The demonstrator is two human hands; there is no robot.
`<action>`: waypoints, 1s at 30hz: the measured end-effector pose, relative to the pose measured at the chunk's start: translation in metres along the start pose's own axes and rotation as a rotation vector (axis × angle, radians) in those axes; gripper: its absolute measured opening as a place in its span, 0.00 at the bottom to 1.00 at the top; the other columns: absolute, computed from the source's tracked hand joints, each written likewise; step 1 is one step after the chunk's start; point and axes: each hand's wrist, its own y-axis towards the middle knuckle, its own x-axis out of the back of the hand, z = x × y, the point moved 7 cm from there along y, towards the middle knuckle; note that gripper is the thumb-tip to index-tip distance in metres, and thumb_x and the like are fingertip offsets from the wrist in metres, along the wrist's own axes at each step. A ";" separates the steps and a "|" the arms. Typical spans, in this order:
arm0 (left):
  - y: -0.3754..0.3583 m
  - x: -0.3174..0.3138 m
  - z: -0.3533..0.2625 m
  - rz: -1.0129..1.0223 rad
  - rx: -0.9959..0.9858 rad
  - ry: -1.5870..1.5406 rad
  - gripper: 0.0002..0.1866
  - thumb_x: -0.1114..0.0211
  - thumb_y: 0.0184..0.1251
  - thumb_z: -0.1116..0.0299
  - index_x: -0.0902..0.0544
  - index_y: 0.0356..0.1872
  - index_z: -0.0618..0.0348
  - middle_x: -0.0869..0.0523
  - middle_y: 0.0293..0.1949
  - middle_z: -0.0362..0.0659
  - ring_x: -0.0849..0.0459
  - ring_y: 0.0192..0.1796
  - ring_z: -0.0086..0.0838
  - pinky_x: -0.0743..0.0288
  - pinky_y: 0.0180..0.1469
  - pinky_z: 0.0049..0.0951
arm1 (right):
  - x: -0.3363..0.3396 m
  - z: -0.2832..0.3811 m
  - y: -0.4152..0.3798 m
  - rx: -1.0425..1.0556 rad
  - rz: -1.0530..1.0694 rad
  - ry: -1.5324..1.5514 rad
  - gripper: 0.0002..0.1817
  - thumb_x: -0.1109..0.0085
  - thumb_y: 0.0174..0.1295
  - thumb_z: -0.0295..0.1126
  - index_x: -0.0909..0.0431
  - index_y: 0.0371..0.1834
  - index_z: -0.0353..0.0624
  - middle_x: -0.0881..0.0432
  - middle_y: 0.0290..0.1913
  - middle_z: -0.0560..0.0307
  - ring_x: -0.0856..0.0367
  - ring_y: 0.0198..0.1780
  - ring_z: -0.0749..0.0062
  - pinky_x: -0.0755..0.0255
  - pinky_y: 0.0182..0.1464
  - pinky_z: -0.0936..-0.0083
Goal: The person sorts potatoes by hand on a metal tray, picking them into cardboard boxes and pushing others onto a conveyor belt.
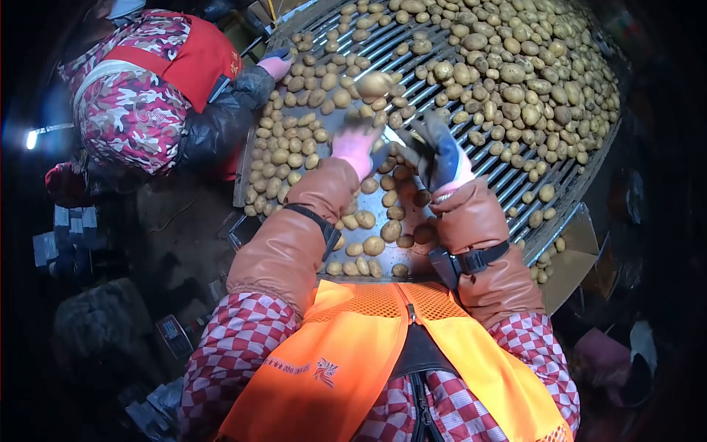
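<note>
My left hand [356, 147], in a pink glove with dark fingers, reaches over the metal sorting table [305, 193] among potatoes. Motion smears its fingertips. Just beyond them a larger, blurred potato [374, 85] overlaps the slatted part. To the right, my right hand [447, 156] wears a blue-coated glove and has its thumb and fingers apart over the edge of the slats [482, 153]. Several potatoes [373, 245] lie loose on the smooth metal between my forearms. A denser group [287, 151] sits left of my left hand.
A big heap of potatoes [530, 81] covers the slats at the upper right. At the left edge stands another person [147, 96] in a red vest, one pink-gloved hand [276, 65] at the potatoes. A cardboard box [571, 258] holding potatoes is below the table's right edge.
</note>
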 end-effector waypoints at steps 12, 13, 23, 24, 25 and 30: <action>-0.158 0.006 0.015 -0.034 0.262 -0.037 0.25 0.37 0.68 0.49 0.17 0.63 0.44 0.24 0.69 0.48 0.28 0.71 0.47 0.44 0.75 0.56 | 0.158 0.011 0.024 0.143 -0.251 -1.093 0.29 0.32 0.68 0.33 0.28 0.72 0.47 0.18 0.61 0.50 0.18 0.57 0.64 0.22 0.59 0.71; -0.160 0.002 0.006 -0.030 0.240 -0.020 0.25 0.37 0.69 0.49 0.18 0.64 0.45 0.25 0.70 0.48 0.28 0.71 0.49 0.44 0.75 0.56 | 0.166 0.014 0.037 0.172 -0.255 -1.263 0.31 0.31 0.67 0.34 0.29 0.73 0.48 0.19 0.64 0.48 0.18 0.60 0.61 0.23 0.62 0.70; -0.170 0.021 0.046 -0.052 0.340 -0.068 0.26 0.36 0.68 0.63 0.21 0.68 0.43 0.21 0.66 0.48 0.28 0.73 0.45 0.39 0.75 0.46 | 0.022 -0.109 -0.065 0.405 0.523 -2.038 0.32 0.32 0.60 0.45 0.26 0.69 0.57 0.30 0.72 0.52 0.34 0.74 0.42 0.42 0.74 0.35; -0.171 0.043 0.044 -0.057 0.341 -0.028 0.26 0.39 0.66 0.71 0.20 0.66 0.44 0.18 0.64 0.47 0.24 0.70 0.43 0.35 0.71 0.44 | 0.020 -0.111 -0.081 0.422 0.712 -2.032 0.31 0.33 0.60 0.42 0.26 0.69 0.56 0.29 0.70 0.50 0.31 0.70 0.44 0.37 0.70 0.41; -0.169 0.062 0.050 -0.065 0.365 0.007 0.26 0.40 0.66 0.72 0.20 0.66 0.45 0.18 0.63 0.47 0.23 0.69 0.42 0.34 0.70 0.45 | 0.022 -0.107 -0.096 0.437 0.899 -2.012 0.30 0.34 0.60 0.38 0.26 0.69 0.55 0.28 0.68 0.48 0.27 0.66 0.45 0.32 0.67 0.47; -0.129 0.108 0.096 -0.236 0.605 0.165 0.27 0.43 0.63 0.75 0.19 0.65 0.43 0.20 0.66 0.49 0.21 0.66 0.44 0.30 0.66 0.46 | 0.100 -0.067 -0.105 -0.337 0.150 -0.656 0.23 0.35 0.70 0.31 0.22 0.68 0.42 0.15 0.58 0.56 0.18 0.54 0.69 0.23 0.52 0.72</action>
